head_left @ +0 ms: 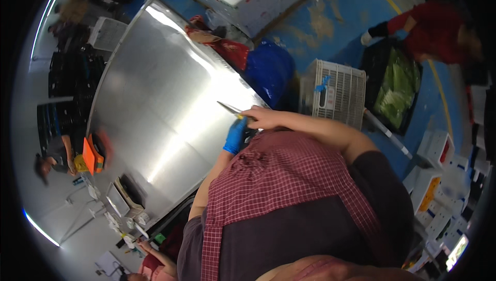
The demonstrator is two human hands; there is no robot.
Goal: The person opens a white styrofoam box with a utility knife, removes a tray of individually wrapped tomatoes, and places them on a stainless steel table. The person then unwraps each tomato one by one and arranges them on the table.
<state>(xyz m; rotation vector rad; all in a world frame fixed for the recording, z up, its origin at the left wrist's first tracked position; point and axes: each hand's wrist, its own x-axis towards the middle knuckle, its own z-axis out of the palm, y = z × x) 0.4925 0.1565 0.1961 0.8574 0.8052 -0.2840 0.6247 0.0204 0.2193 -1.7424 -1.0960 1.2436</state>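
A knife point(227, 108) with a pointed metal blade and a bit of yellow at its handle end is held over the near edge of a large metal table point(150, 89). Its tip points to the far left. My right hand point(264, 117), bare, is closed over the handle end, its fingers bent. From below, my left hand point(235, 136) in a blue glove meets it, fingers together at the yellow part. The hands overlap there, so much of the handle is hidden. Both hands are close in front of my checked apron point(274, 170).
Right of the table are a blue bag point(268, 69), a white plastic crate point(341, 92) and a black crate of green vegetables point(398, 87), where a person in red bends over. An orange container point(93, 156) stands at the table's left side, near another person.
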